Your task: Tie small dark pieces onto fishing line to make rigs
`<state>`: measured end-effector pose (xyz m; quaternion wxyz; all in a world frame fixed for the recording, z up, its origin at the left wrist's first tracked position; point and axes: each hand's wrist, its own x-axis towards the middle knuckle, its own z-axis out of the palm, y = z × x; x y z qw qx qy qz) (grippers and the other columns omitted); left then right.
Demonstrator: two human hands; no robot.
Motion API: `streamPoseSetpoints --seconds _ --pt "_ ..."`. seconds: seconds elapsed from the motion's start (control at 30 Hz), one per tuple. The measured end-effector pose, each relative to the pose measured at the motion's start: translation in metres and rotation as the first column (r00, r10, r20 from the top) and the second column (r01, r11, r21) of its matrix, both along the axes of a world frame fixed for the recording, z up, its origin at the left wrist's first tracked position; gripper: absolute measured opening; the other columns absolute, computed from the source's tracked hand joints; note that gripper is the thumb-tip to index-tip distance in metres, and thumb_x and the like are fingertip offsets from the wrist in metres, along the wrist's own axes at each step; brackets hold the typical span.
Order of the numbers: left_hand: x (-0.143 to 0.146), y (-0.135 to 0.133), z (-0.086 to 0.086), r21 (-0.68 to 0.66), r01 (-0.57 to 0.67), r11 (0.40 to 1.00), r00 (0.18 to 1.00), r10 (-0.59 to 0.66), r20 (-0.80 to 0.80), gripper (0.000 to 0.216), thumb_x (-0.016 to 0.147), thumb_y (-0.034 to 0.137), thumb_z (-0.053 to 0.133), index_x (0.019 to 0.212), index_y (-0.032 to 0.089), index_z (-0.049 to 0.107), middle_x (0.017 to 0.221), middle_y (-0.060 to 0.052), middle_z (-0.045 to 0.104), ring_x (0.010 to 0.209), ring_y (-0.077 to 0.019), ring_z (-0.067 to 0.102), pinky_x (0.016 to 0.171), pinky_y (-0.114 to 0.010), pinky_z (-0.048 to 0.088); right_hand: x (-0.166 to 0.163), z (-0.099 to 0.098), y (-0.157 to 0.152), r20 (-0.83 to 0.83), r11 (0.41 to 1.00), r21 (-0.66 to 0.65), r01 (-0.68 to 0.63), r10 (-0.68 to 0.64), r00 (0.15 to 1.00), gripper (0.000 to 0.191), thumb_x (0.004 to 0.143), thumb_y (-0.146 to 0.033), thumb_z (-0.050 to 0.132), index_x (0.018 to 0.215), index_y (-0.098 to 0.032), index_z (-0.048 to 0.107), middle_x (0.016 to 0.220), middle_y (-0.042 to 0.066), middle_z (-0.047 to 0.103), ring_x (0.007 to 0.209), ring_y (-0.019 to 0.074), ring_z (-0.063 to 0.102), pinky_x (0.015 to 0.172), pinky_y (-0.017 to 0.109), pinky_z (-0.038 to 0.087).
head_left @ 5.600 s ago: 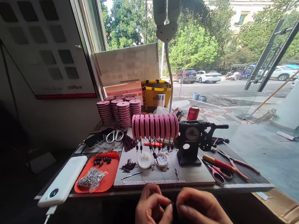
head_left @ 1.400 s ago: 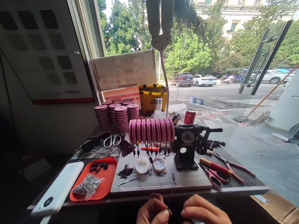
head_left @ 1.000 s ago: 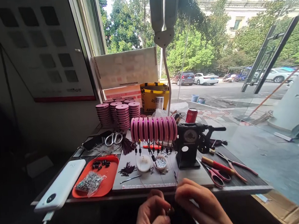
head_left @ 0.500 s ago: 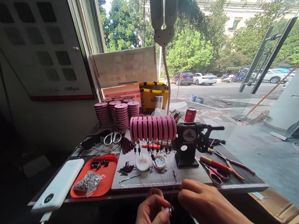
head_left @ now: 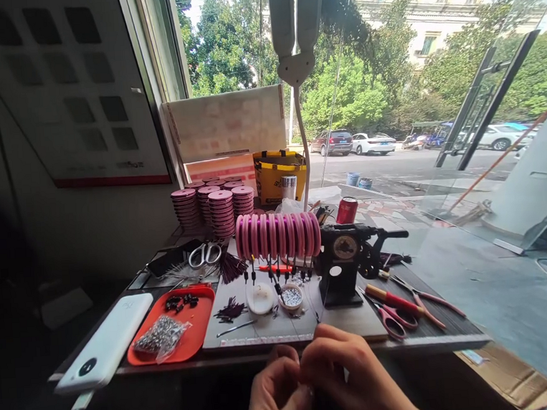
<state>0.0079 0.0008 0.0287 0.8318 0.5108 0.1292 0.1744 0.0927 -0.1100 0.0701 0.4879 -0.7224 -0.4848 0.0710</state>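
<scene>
Your left hand [head_left: 280, 392] and right hand [head_left: 350, 365] meet fingertip to fingertip at the near edge of the surface [head_left: 451, 341]. Fingers on both are curled inward and bunched; whether a small piece is pinched there is hidden, so its hold cannot be told.

Edges: the left hand sits just on your side of the near edge, over a dark gap that gives you room on either side and below. The right hand's knuckles overlap the front of the pale board [head_left: 366, 324]. A ruler strip [head_left: 264, 340] runs along that board's front, just beyond the left hand. To the right of the right hand, cardboard [head_left: 514, 369] lies below the surface's corner.

Directly ahead of both hands, the row of pink spools [head_left: 278, 236] is mounted on the black winder [head_left: 341, 275], which blocks your forward reach. Nearer the hands, the bead cup [head_left: 293, 310] and white disc [head_left: 260, 298] stand on the board, with a slim metal tool [head_left: 235, 328] forward and left of the left hand.

Farther left: the orange tray [head_left: 202, 335], holding a bag of beads [head_left: 158, 338], then a white device [head_left: 107, 341]. Right of the right hand: pink-handled scissors [head_left: 394, 326], a red-handled tool [head_left: 397, 300] and pliers [head_left: 425, 300], all near one another.
</scene>
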Motion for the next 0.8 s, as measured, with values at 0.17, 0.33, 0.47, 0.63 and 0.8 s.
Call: streamPoseSetpoints --seconds 0.17,0.33,0.47,0.63,0.8 --pt "0.003 -0.002 0.002 0.062 -0.023 0.998 1.000 0.022 0.012 0.037 0.055 0.048 0.079 0.055 0.014 0.065 0.072 -0.002 0.049 0.070 -0.0153 0.046 0.064 -0.023 0.040 -0.002 0.004 -0.001 -0.078 0.999 0.039 0.001 0.002 0.997 0.030 0.087 -0.034 0.051 0.067 -0.015 0.063 0.067 0.000 0.048 0.056 0.0104 0.048 0.051 0.020 0.038" --pt "0.002 -0.003 0.007 0.082 -0.071 0.994 0.997 0.072 -0.008 0.034 0.052 0.045 0.081 0.051 0.015 0.066 0.071 -0.001 0.050 0.072 -0.0156 0.044 0.068 -0.024 0.039 0.001 0.010 -0.011 -0.317 0.992 0.126 -0.027 0.066 0.946 0.032 0.084 -0.044 0.054 0.066 -0.018 0.054 0.065 -0.002 0.043 0.059 0.0120 0.044 0.054 0.021 0.036" --pt "0.001 -0.003 0.007 0.082 -0.119 0.990 0.992 0.121 -0.019 0.030 0.049 0.042 0.082 0.050 0.016 0.066 0.071 -0.001 0.052 0.072 -0.0163 0.046 0.069 -0.024 0.039 0.006 0.019 -0.021 -0.336 0.997 0.027 -0.075 0.079 0.938 0.033 0.086 -0.043 0.049 0.064 -0.020 0.042 0.067 -0.003 0.040 0.061 0.0120 0.040 0.056 0.021 0.035" --pt "0.002 -0.002 0.004 0.066 -0.139 0.988 0.989 0.142 -0.046 0.027 0.047 0.038 0.082 0.050 0.016 0.067 0.073 -0.003 0.055 0.077 -0.0187 0.048 0.071 -0.025 0.040 0.011 0.028 -0.028 0.086 0.967 -0.226 -0.118 0.141 0.986 0.030 0.092 -0.028 0.034 0.063 -0.021 0.035 0.075 0.000 0.047 0.060 0.0115 0.043 0.054 0.021 0.036" --pt "0.001 0.000 0.003 0.120 -0.130 0.984 0.991 0.132 -0.010 0.033 0.047 0.046 0.081 0.051 0.017 0.067 0.071 -0.003 0.053 0.076 -0.0195 0.047 0.072 -0.026 0.039 0.013 0.032 -0.024 0.371 0.942 -0.335 -0.025 0.156 0.915 0.024 0.086 -0.017 0.041 0.062 -0.020 0.041 0.069 0.000 0.051 0.051 0.0096 0.042 0.046 0.020 0.031"
